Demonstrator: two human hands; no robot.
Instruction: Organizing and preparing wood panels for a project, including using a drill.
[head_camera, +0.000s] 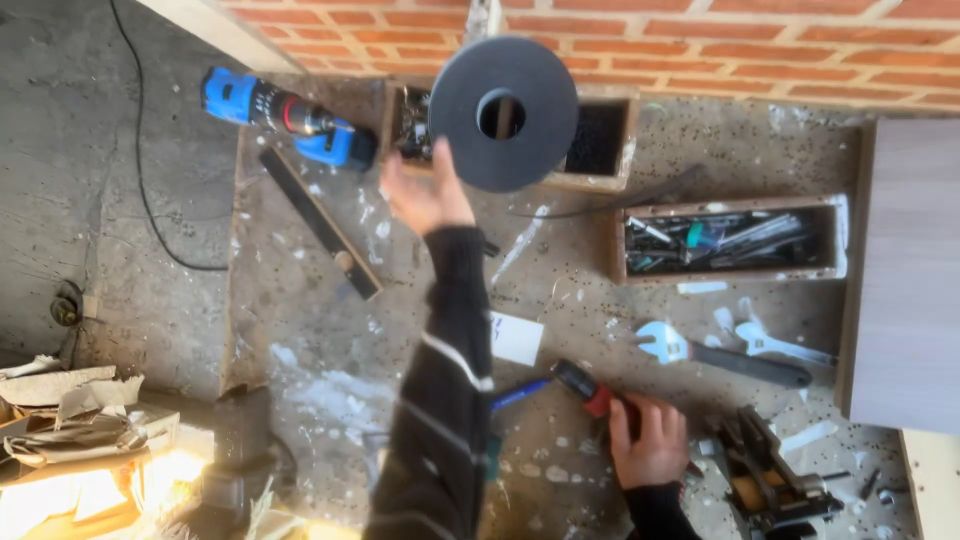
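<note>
My left hand reaches forward over the dusty workbench and holds a dark grey disc with a round centre hole by its lower left edge. The disc is lifted above a wooden box at the back. My right hand rests low on the bench, closed around a tool with a red and black handle. A blue shaft sticks out to the left of that tool.
A blue cordless drill and a flat dark bar lie at the back left. Another wooden box of tools sits to the right, above an adjustable wrench, a metal clamp tool and a white card. A grey board stands right, against a brick wall.
</note>
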